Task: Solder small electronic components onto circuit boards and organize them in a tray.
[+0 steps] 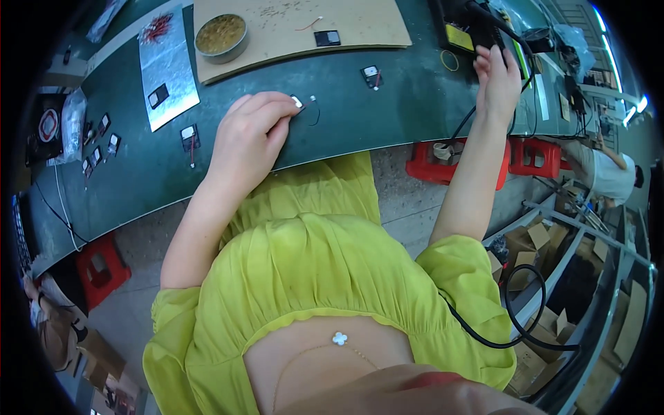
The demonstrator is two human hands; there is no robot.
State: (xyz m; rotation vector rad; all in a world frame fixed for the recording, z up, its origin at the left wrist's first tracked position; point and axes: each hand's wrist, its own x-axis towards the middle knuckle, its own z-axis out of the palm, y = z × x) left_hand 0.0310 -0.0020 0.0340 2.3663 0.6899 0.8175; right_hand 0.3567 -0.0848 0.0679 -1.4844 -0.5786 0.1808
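Note:
My left hand (252, 131) is closed at the near side of the green tabletop, pinching a small electronic module (297, 102). Its white part shows past the fingertips, and a thin dark wire (317, 114) with a small pale end lies beside it. My right hand (499, 83) reaches to the far right, its fingers bent around something at a black stand (484, 33). What those fingers grip is hard to make out. A yellow sponge (458, 39) sits just left of them. Another black module (372, 76) with a red wire lies between my hands.
A round tin (221, 38) of brown material stands on a cardboard sheet (277, 52), along with a module (328, 38). Leftward, a silver sheet (173, 90) holds red wires (156, 28). Several modules lie farther left. Red stools (429, 162) are below the table; a person (612, 169) is at right.

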